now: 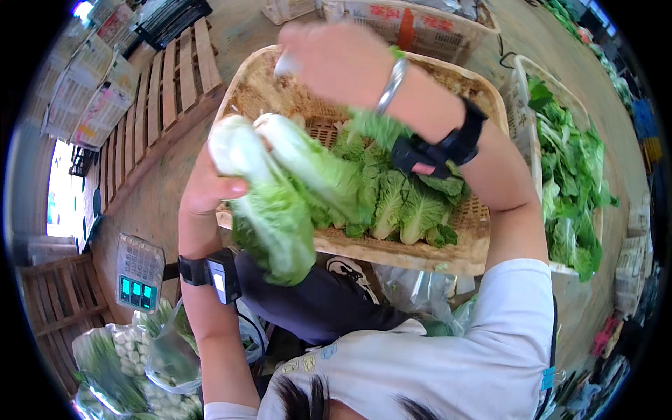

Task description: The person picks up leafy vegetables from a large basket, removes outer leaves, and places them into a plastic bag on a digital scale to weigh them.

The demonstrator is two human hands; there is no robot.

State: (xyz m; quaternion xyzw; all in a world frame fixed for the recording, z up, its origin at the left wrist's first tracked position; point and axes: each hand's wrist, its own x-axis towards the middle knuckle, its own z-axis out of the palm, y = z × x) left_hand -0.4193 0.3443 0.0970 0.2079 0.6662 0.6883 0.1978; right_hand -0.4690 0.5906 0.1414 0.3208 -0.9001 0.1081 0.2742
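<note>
My left hand (210, 181) grips a Chinese cabbage (273, 220), its white base up and leafy end hanging over my lap. A second cabbage (310, 163) lies against it, slanting over the basket; whether the same hand holds both is partly hidden. Above the far side of the plastic basket (362, 253), my right hand (336, 60) is blurred, its fingers curled. Something white shows at its fingertips, too smeared to name. Under my right wrist is a blurred green leaf (380, 128). More Chinese cabbages (415, 210) lie in rows inside the basket.
At the right stands a crate (527, 121) full of loose green leaves (572, 178). Another crate (420, 29) sits beyond the basket. Wooden pallets (168, 79) and stacked crates (92, 94) are at left. A digital scale (139, 273) stands near bagged vegetables (115, 362).
</note>
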